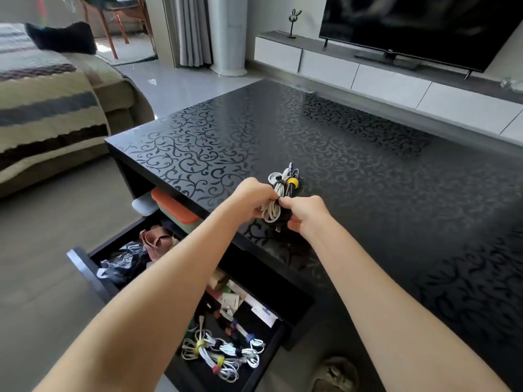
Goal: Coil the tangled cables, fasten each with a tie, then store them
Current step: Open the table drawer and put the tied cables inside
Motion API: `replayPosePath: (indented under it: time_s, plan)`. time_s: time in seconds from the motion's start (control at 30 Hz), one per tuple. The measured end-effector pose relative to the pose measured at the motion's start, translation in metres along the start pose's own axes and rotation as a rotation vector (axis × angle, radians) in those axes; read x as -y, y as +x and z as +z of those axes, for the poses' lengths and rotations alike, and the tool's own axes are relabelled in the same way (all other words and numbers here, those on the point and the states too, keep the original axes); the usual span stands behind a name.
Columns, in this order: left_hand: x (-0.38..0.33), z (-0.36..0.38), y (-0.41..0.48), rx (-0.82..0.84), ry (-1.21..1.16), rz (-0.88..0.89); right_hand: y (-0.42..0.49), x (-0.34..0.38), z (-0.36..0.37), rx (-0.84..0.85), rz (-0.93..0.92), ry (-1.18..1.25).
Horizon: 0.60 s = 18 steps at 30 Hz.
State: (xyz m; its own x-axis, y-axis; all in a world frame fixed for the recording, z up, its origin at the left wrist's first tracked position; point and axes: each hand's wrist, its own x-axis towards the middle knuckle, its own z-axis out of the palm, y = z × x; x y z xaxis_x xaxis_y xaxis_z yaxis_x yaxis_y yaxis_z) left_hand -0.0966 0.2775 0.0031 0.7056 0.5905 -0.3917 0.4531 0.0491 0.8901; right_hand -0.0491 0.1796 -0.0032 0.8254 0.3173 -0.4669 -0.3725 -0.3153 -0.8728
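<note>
The left hand [253, 198] is gripping a coiled white cable [272, 213] just over the shiny black table with swirly patterns [368, 179], and the right hand [307, 214] is pinching a thin black tie [280, 198] on it, right beside a cable bundle with a yellow band [292, 181]

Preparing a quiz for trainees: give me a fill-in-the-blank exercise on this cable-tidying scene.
1. The left hand and right hand together hold a coiled cable coloured ____.
2. The bundle on the table behind the hands carries a black tie and a ____ one.
3. The drawer holding tied cables stands ____.
Missing words: white; yellow; open.
</note>
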Motion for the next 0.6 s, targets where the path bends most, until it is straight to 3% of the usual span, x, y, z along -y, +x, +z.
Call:
replayPosePath:
  time_s: [0.17,0.3,0.4,0.5,0.6]
  plan:
    - [0.024,-0.047,-0.066,0.066,-0.233,0.017,-0.053,-0.01,-0.003,0.244,-0.083,0.012]
    - [0.082,-0.087,-0.126,-0.165,-0.316,0.038,-0.102,-0.036,-0.003,0.327,-0.33,-0.211]
    - [0.144,-0.094,-0.154,-0.294,-0.322,-0.071,-0.122,-0.083,0.005,0.322,-0.417,-0.642]
    - [0.206,-0.071,-0.154,-0.265,-0.191,-0.251,-0.118,-0.136,0.018,0.413,-0.386,-1.179]
    - [0.258,-0.032,-0.126,-0.25,-0.02,-0.394,-0.091,-0.182,0.038,0.405,-0.291,-1.467]
